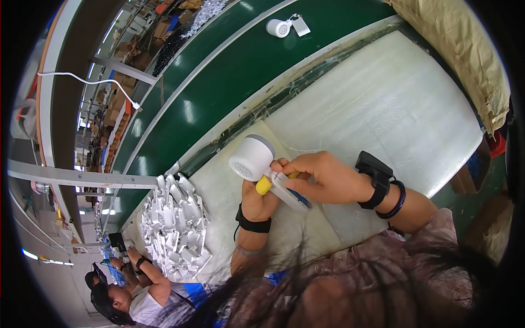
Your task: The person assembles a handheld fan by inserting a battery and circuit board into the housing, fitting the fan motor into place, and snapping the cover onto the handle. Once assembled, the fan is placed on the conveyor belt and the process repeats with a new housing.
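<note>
Over the near part of the bench, my left hand (pixel 257 203) is closed round a white round-headed device (pixel 249 161). Its drum-like head has a grey rim and a face dotted with small holes. Below the head sticks out a flat, open-looking white body (pixel 290 194) with something dark blue inside. Yellow covers sit on fingers around it. My right hand (pixel 333 177) pinches the body near where it joins the head; its fingertips are partly hidden. To the left of my left hand lies a heap of white plastic parts (pixel 175 229).
A green conveyor belt (pixel 219 82) runs beyond the pale bench cover (pixel 383 109). On the belt lies a similar round-headed device (pixel 278 28). A white cable (pixel 90 79) hangs at the left near a metal frame (pixel 82 177). Another person (pixel 131 295) works at lower left.
</note>
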`<state>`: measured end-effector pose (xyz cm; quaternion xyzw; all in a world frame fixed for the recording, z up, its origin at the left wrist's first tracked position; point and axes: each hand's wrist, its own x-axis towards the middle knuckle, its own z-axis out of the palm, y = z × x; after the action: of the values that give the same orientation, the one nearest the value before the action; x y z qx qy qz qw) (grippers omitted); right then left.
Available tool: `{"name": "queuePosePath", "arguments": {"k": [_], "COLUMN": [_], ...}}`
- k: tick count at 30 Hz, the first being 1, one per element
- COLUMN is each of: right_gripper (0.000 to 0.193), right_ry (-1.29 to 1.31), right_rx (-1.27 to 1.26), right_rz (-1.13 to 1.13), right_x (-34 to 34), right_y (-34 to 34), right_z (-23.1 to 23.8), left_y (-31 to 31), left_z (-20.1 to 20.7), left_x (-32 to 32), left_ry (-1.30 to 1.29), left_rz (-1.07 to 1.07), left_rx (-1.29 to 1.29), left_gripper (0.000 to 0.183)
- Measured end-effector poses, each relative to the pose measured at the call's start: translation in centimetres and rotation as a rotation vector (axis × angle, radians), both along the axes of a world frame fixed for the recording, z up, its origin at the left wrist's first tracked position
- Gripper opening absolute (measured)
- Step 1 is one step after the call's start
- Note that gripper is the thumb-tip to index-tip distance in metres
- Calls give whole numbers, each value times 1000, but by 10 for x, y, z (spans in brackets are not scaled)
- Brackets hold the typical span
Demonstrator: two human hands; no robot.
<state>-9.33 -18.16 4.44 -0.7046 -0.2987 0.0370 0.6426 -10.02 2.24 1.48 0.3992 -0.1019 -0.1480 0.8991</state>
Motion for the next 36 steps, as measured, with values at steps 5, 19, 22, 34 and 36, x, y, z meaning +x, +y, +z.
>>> {"name": "queuePosePath", "arguments": {"k": [5, 19, 22, 34, 36], "right_gripper": [17, 15, 13, 11, 10], "right_ry": [13, -8, -43, -526, -568], "right_rx": [-55, -93, -140, -284, -312], "right_rz": [45, -24, -51, -392, -434], "right_x": [2, 3, 1, -7, -9], "right_y": [-3, -1, -2, 14, 17], "right_z": [2, -5, 0, -13, -15], "left_y": [-1, 1, 1, 0, -1], "left_z": [3, 2, 2, 3, 6], "left_x": [1, 1, 1, 3, 3], "left_ry": [6, -51, -41, -64, -72], "left_rz": [-5, -38, -25, -26, -34], "left_rx": [-14, 86, 81, 99, 132], "left_gripper": [40, 40, 41, 42, 41]}}
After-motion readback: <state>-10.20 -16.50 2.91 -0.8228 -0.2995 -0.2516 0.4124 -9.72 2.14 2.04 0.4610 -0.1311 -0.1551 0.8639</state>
